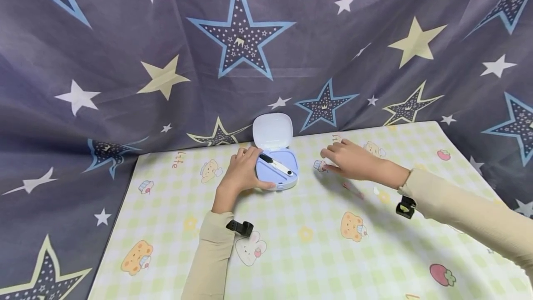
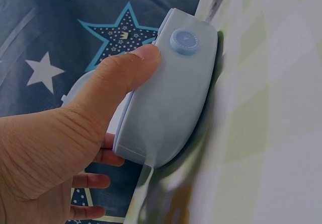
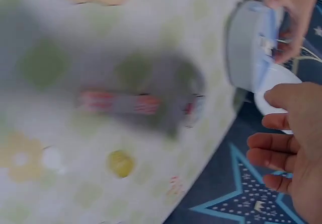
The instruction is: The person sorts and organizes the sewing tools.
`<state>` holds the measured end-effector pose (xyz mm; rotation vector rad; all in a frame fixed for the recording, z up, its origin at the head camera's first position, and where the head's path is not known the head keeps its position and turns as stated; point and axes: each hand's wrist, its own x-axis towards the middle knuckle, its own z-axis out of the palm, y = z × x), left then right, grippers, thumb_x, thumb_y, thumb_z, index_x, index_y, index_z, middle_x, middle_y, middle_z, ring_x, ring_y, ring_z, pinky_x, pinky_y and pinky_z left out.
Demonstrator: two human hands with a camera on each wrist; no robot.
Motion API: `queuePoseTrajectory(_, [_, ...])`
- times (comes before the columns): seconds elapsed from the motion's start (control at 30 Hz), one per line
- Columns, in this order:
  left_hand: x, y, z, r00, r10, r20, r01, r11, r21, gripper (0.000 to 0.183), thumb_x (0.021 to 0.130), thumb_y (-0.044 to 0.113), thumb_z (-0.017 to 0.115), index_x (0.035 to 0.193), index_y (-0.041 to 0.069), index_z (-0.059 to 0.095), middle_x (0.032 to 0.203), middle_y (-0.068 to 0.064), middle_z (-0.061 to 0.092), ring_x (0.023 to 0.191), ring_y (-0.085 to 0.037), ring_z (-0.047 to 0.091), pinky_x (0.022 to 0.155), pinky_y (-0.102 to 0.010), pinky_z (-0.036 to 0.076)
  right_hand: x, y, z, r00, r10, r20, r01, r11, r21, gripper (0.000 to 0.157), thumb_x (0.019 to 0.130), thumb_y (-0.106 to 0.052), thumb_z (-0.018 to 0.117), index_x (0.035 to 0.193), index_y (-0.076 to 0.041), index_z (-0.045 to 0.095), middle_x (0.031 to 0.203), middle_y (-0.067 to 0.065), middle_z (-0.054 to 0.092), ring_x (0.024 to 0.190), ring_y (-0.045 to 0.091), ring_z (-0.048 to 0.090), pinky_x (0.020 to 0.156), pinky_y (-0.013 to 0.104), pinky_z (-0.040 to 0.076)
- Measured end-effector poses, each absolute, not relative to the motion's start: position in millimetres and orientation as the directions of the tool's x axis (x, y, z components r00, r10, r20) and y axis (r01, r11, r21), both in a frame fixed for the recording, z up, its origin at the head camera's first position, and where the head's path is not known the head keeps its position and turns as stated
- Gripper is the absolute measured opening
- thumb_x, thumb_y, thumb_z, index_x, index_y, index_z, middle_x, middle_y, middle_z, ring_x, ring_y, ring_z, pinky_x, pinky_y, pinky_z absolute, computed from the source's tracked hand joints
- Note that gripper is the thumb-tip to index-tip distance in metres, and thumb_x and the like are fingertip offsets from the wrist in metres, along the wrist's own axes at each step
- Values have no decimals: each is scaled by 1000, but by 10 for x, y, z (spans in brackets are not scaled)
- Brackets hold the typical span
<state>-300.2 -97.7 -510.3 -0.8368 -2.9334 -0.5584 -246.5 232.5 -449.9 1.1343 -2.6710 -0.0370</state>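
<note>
A small light-blue case [image 1: 287, 180] stands on the table with its white lid [image 1: 272, 131] raised at the back. A slim black-and-white tool [image 1: 281, 166] lies slantwise across it; its kind is unclear. My left hand [image 1: 240, 170] grips the case at its left side. In the left wrist view, the left thumb [image 2: 126, 68] lies on the case's edge near a round blue button [image 2: 184, 42]. To the right of the case, my right hand [image 1: 354, 159] hovers over the cloth. The right wrist view shows its fingers [image 3: 274, 151] loosely bent, with nothing visible in them.
A pale tablecloth [image 1: 291, 263] with green checks and printed bears, flowers and strawberries covers the table. Behind the table hangs a dark curtain [image 1: 316, 59] with stars, close to the raised lid. Black straps with small cameras sit on both wrists.
</note>
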Motion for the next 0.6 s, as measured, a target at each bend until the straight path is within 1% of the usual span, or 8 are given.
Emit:
queuePoseTrajectory(0.17, [-2981, -999, -5116, -854, 504, 131, 517, 789, 332, 111, 59, 66, 90, 145, 10, 49, 139, -10, 55, 123, -33, 46, 104, -53, 41, -2337, 2475, -4655, -596, -787, 161, -758, 617, 210, 31, 88, -27, 79, 105, -7, 63, 87, 3, 63, 80, 20, 58, 73, 37, 49])
queuePoseTrajectory(0.27, [-2982, -1004, -5119, -853, 506, 130, 518, 789, 329, 112, 58, 67, 90, 145, 10, 48, 140, -9, 55, 124, -32, 46, 103, -52, 42, -2278, 2551, -4718, -567, -813, 135, -779, 582, 234, 33, 87, -30, 80, 102, -7, 62, 84, 2, 59, 77, 19, 55, 71, 36, 48])
queuePoseTrajectory(0.33, [-2987, -1004, -5121, -853, 507, 128, 519, 790, 326, 111, 59, 67, 90, 145, 10, 49, 140, -8, 55, 123, -32, 46, 102, -51, 42, -2253, 2596, -4758, -559, -821, 117, -784, 570, 245, 32, 87, -31, 79, 99, -7, 62, 83, 1, 58, 76, 18, 53, 70, 36, 47])
queuePoseTrajectory(0.47, [-3000, -1000, -5116, -852, 509, 124, 519, 790, 326, 111, 59, 67, 89, 145, 11, 48, 140, -7, 55, 121, -31, 46, 100, -49, 42, -2221, 2687, -4850, -566, -819, 88, -775, 566, 281, 30, 86, -35, 77, 92, -9, 62, 81, 1, 56, 73, 18, 50, 67, 35, 43])
queuePoseTrajectory(0.6, [-3015, -995, -5112, -853, 507, 121, 517, 793, 321, 111, 60, 67, 89, 146, 11, 48, 141, -7, 54, 121, -31, 46, 100, -49, 41, -2214, 2750, -4946, -568, -818, 91, -762, 565, 317, 32, 84, -38, 77, 87, -10, 63, 78, 1, 56, 71, 18, 51, 65, 35, 41])
